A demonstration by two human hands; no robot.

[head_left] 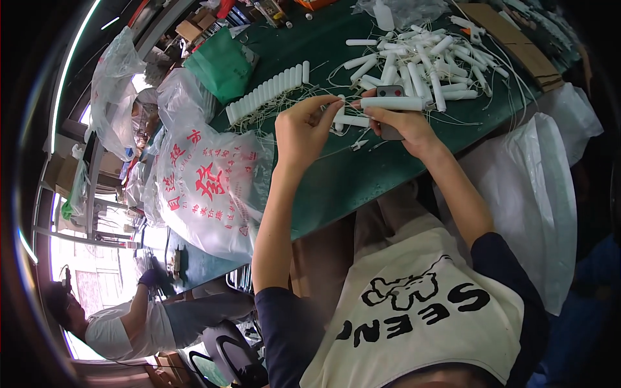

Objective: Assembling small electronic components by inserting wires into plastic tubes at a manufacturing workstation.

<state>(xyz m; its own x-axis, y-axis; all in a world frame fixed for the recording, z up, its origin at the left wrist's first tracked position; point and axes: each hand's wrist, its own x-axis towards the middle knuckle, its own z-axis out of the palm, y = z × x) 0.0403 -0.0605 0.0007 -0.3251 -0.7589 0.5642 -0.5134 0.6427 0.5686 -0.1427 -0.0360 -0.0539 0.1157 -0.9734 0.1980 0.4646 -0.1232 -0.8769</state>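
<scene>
A white cylindrical tube (394, 103) lies in my right hand (409, 128), the thumb and fingers closed around its left end. My left hand (303, 129) is closed in a pinch, apparently on a thin wire (350, 103) at that end of the tube. A grey device with a red button (391, 92) shows behind the right hand; whether the hand touches it, I cannot tell. Just below the fingers, another white tube (353, 121) rests on the green table (336, 174). Past my hands spreads a heap of similar tubes (420, 64) with thin wires.
A row of white tubes (268, 90) stands on the table at left. Beside it are a large plastic bag with red print (213, 187) and a green bag (221, 63). White sacks (517, 194) hang at right. Another person (123, 326) works at lower left.
</scene>
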